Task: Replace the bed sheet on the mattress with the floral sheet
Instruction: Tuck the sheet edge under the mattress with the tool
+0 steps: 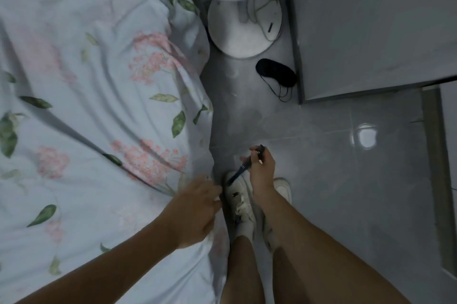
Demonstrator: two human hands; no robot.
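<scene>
The floral sheet (81, 110), pale blue with pink blossoms and green leaves, lies wrinkled over the mattress on the left and hangs down its right side. My left hand (195, 209) grips the sheet's hanging edge at the mattress side, fingers curled into the fabric. My right hand (262, 167) is over the floor just to the right and holds a thin dark strap-like piece (238, 175) that runs down toward the sheet's edge. What the strap is fixed to is hidden.
A white standing fan (237, 19) with its round base is on the grey tiled floor beyond the mattress corner. A black eye mask (275, 72) lies beside a grey cabinet (371, 19). My legs and white shoes (241, 202) stand in the narrow aisle.
</scene>
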